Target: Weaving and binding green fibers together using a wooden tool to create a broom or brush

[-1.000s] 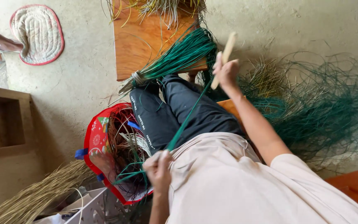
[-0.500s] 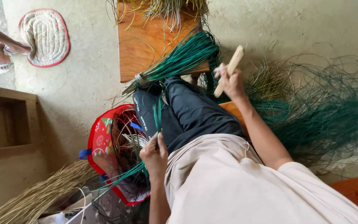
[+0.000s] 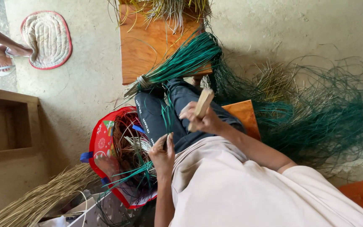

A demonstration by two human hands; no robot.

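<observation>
Our left hand [image 3: 163, 152] is pinched closed on a green strand [image 3: 165, 114] that runs up across our lap. Our right hand [image 3: 204, 122] is wrapped around a flat wooden stick [image 3: 203, 104], held tilted just above the knees, wrist bent inward and elbow out to the side. Both forearms meet over the thighs, hands near each other but apart.

One bundle [image 3: 181, 63] is already tied, lying from our knees onto the table [image 3: 148, 46]. More strands spill from the red bag [image 3: 99, 138] beside our left hand. To the right, a big loose heap [image 3: 328, 117] sprawls on the floor [image 3: 274, 29], so we judge plenty is left. Someone else's foot [image 3: 5, 59] stands by a mat [image 3: 47, 40], well apart.
</observation>
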